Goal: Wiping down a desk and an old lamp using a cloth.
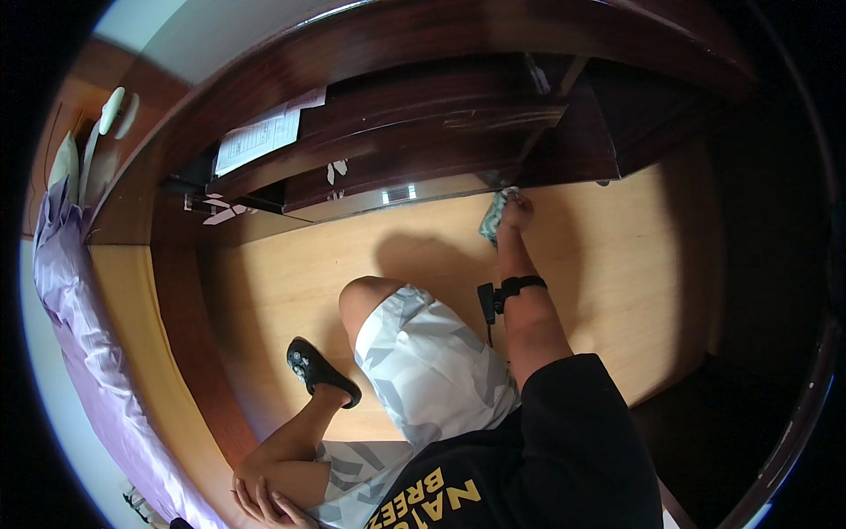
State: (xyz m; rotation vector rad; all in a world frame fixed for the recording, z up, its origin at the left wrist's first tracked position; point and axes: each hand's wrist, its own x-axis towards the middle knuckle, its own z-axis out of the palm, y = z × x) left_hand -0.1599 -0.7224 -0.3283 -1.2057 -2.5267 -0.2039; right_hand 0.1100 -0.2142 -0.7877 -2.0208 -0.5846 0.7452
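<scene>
Down at the lower edge of the dark wooden cabinet point(410, 142), my right hand point(517, 211) grips a green and white patterned cloth point(491, 221). The cloth is bunched, and part of it hangs out to the left of my fingers. It is at the line where the cabinet's base meets the light wood-look floor point(297, 271); whether it presses on the base or the floor, I cannot tell. My left hand point(268, 504) holds nothing and rests on my bent left knee, its fingers a little apart.
Papers point(261, 142) bearing print lie on a cabinet shelf. To the left stands a bed with a purple sheet point(92, 344) and a wooden side board point(192, 357). My foot wears a black clog point(320, 370). A black strapped device point(505, 295) sits on my right forearm.
</scene>
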